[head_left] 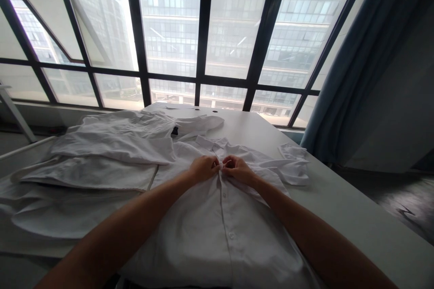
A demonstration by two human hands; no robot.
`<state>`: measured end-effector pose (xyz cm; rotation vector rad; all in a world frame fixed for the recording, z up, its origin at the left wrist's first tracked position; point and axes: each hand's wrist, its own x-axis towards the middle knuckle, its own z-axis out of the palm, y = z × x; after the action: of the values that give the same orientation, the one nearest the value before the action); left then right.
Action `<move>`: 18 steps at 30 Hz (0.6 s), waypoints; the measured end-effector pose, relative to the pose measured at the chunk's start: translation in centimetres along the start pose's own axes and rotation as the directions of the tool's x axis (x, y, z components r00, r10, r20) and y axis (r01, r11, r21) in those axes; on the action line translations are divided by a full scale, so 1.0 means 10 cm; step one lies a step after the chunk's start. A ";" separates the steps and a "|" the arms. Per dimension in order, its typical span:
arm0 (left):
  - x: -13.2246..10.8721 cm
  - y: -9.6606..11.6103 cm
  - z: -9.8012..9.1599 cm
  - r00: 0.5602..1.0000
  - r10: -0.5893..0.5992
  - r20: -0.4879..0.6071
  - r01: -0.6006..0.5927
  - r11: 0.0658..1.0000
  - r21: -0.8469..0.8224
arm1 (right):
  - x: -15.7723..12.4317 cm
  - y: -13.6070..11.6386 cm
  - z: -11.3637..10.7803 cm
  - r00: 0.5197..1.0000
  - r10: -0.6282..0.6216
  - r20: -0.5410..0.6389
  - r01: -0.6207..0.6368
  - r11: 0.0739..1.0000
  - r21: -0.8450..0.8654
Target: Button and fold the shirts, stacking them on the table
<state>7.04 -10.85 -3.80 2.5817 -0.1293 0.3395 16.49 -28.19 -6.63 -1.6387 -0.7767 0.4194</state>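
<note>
A white button-up shirt (203,230) lies front side up on the table, its collar pointing toward the window. My left hand (205,168) and my right hand (238,170) meet at the upper part of its front placket. Both pinch the fabric there, fingertips nearly touching. Whatever button lies between the fingers is hidden. Below my hands, a small button (232,235) shows on the placket. One sleeve (293,165) spreads out to the right of the shirt.
More white garments (118,137) lie in a loose pile at the left. The white table (339,194) reaches back to a large dark-framed window (237,31). A blue curtain (352,63) hangs at the right. A white metal bar (18,115) stands at the far left.
</note>
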 end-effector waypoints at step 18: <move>0.17 -0.26 0.10 0.977 0.193 0.096 -0.210 0.950 0.230 | -0.04 -0.16 0.17 0.981 -0.194 -0.027 0.090 0.570 -0.816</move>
<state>9.28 -9.16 -5.45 2.8280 -0.4040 0.3548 14.73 -27.15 -5.52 -2.4101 -1.0986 -0.2221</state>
